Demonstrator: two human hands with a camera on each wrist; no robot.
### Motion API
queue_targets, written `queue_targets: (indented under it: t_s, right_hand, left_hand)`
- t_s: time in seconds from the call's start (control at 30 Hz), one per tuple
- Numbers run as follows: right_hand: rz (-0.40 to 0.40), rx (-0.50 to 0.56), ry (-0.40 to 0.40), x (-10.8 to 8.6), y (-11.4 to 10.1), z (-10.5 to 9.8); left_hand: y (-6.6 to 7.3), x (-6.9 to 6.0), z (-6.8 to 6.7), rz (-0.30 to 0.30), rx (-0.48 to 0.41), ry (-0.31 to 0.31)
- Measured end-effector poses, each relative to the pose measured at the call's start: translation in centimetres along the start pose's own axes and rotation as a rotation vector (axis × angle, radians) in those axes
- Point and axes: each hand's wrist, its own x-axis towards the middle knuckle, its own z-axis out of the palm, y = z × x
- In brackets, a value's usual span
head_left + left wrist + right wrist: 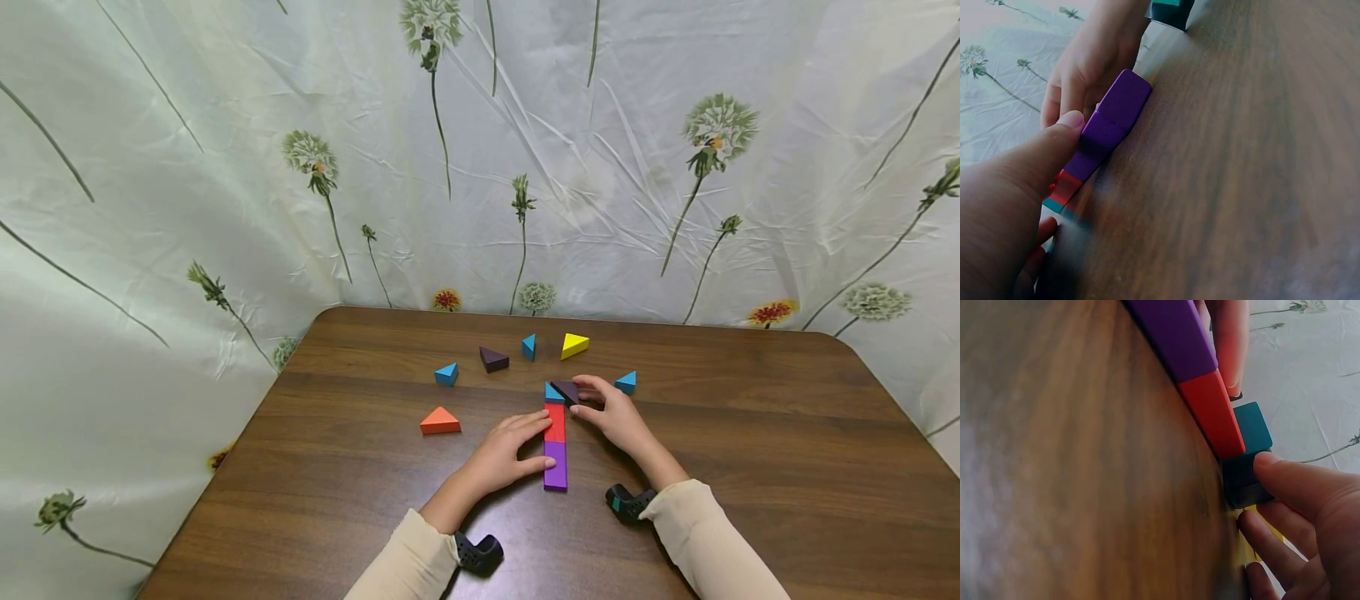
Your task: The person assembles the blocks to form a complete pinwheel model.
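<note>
A purple block point(555, 467) and a red block point(555, 423) lie end to end on the table, with a blue triangular block point(553, 392) at the far end of the row. My left hand point(507, 454) rests on the row: its fingertips touch the red block and its thumb the purple one, fingers fairly straight. Between thumb and fingers, my right hand point(617, 417) pinches a dark purple triangular block point(567, 392) against the right side of the blue triangle. Seen from the right wrist, the thumb presses that dark block point(1246, 481); part of it is hidden by the fingers.
Behind the row lie another dark triangle point(493, 360), a blue triangle point(528, 347) and a yellow triangle point(574, 346). To the left are a blue piece point(446, 374) and an orange triangle point(440, 421). One more blue triangle point(626, 382) lies beyond my right hand.
</note>
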Motion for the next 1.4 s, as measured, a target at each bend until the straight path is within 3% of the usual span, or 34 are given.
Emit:
queue_targets:
  t_s: [1.4]
  right_hand:
    - [0.026,-0.013,-0.038,0.08,-0.34,0.02]
  left_hand:
    - [0.05,0.0,-0.03,-0.013,-0.006,-0.012]
